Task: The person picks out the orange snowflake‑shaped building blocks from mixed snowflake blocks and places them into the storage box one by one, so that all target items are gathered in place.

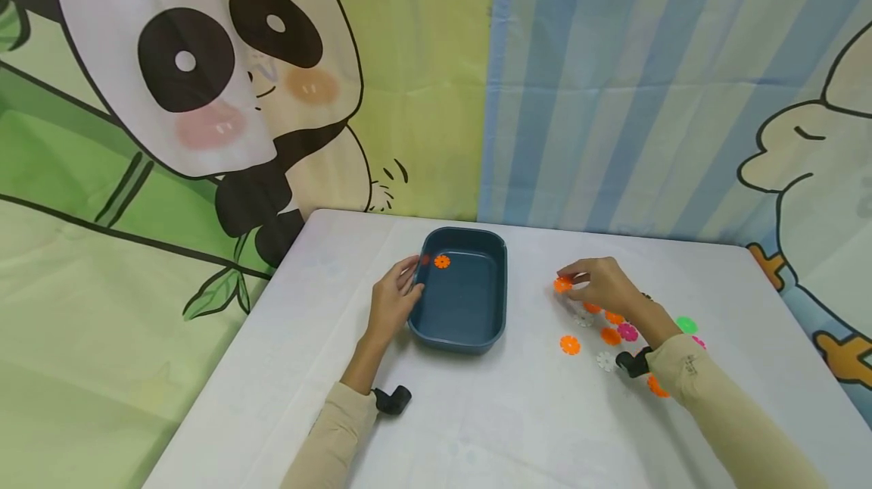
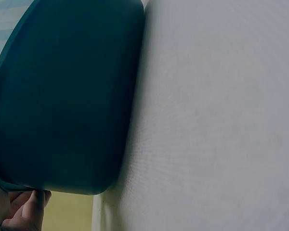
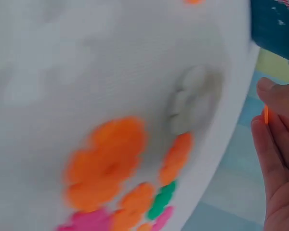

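A dark blue rectangular plastic bin [image 1: 458, 300] stands on the white table, with an orange flower-shaped disc [image 1: 442, 262] inside near its far left corner. My left hand [image 1: 395, 296] holds the bin's left rim; the left wrist view shows curled fingers [image 2: 31, 211] at the bin's edge. Right of the bin, my right hand [image 1: 602, 284] pinches another orange flower-shaped disc [image 3: 266, 114] between thumb and fingertips, just above the table. Below and around that hand lie loose discs, among them a lone orange one [image 1: 569, 345], a clear one [image 1: 605, 361] and a pink one [image 1: 627, 332].
A green disc [image 1: 686, 325] lies farther right, and an orange disc [image 1: 658, 386] sits partly behind the right sleeve. Each wrist wears a small black camera, such as the left one [image 1: 393, 400]. A printed panda curtain [image 1: 422, 95] hangs behind the table's far edge.
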Tool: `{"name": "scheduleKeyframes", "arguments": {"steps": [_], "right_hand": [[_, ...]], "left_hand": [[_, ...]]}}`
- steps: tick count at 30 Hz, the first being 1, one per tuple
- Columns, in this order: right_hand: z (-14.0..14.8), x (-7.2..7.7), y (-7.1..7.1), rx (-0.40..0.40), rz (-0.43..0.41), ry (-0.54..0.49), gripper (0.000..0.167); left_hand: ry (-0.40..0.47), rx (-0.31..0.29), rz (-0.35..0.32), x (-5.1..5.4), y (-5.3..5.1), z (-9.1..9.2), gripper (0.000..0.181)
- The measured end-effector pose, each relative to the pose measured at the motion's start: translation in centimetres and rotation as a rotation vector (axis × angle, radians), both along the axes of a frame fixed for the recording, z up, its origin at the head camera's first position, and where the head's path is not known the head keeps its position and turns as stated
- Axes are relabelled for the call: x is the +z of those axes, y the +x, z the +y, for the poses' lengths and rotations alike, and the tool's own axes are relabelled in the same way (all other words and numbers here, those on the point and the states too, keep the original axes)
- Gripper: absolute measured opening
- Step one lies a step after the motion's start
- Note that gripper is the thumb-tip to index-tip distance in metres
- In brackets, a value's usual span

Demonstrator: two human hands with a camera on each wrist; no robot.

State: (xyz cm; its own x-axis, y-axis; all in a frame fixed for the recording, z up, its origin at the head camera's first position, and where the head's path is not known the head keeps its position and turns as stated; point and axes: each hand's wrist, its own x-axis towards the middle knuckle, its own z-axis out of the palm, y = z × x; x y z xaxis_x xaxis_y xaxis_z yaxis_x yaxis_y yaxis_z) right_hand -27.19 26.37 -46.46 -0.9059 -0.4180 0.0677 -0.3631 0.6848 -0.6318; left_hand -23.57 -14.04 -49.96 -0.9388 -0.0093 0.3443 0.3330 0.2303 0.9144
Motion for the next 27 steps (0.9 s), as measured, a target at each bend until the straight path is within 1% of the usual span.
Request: {"name": "scheduleKeyframes", "arguments": {"steps": [3,5,6,7,8,10,12,13,14,15,17,19,20,21,24,26,27], "right_hand": [[-1.6,1.3,-0.6,-0.005,0.072,-0.051,0.036],[-3.0,2.2,-1.1,-0.005,0.108,-0.077,0.037],[-3.6,2.7,-1.4,-0.004,0.118,-0.084,0.037],[-4.3,3.1,-1.7,-0.002,0.125,-0.094,0.038],[-5.0,3.6,-2.0,0.0,0.13,-0.106,0.038],[-6.4,4.5,-2.5,0.007,0.143,-0.123,0.036],[-7.9,5.3,-3.0,0.015,0.156,-0.132,0.036],[-8.6,5.6,-3.3,0.022,0.166,-0.139,0.035],[-9.4,6.0,-3.5,0.031,0.179,-0.145,0.036],[-10.1,6.3,-3.7,0.038,0.19,-0.148,0.036],[-11.5,6.8,-4.0,0.057,0.208,-0.174,0.037],[-12.8,7.2,-4.3,0.073,0.228,-0.197,0.038],[-13.4,7.3,-4.5,0.08,0.231,-0.211,0.038],[-14.0,7.4,-4.6,0.087,0.237,-0.226,0.038],[-15.6,7.5,-5.0,0.103,0.253,-0.268,0.038],[-16.7,7.3,-5.2,0.107,0.248,-0.307,0.038],[-17.2,7.1,-5.3,0.11,0.25,-0.324,0.037]], "left_hand": [[0.004,-0.005,0.009,0.3,0.2,-0.1,0.053],[0.006,-0.01,0.02,0.9,0.5,-0.1,0.052],[0.009,-0.019,0.035,0.9,0.7,-0.2,0.052],[0.012,-0.025,0.04,1.3,0.9,-0.2,0.051],[0.012,-0.029,0.046,1.4,1.0,-0.2,0.051],[0.012,-0.035,0.041,2.1,1.5,-0.2,0.051],[0.01,-0.038,0.039,2.4,1.6,-0.2,0.05],[0.009,-0.035,0.03,2.8,1.8,0.0,0.051],[0.006,-0.032,0.034,2.8,1.8,0.0,0.051],[0.007,-0.031,0.032,3.1,1.9,0.0,0.05],[0.003,-0.025,0.032,3.0,1.8,0.0,0.05],[0.0,-0.016,0.041,2.1,1.3,-0.1,0.05],[-0.002,-0.016,0.033,2.1,1.2,-0.1,0.05],[0.002,-0.012,0.028,1.7,0.9,-0.1,0.051],[0.003,-0.001,0.025,0.5,0.2,-0.1,0.052],[0.003,-0.001,0.01,0.5,0.2,0.1,0.053],[0.004,0.002,0.014,0.1,0.0,0.1,0.053]]}}
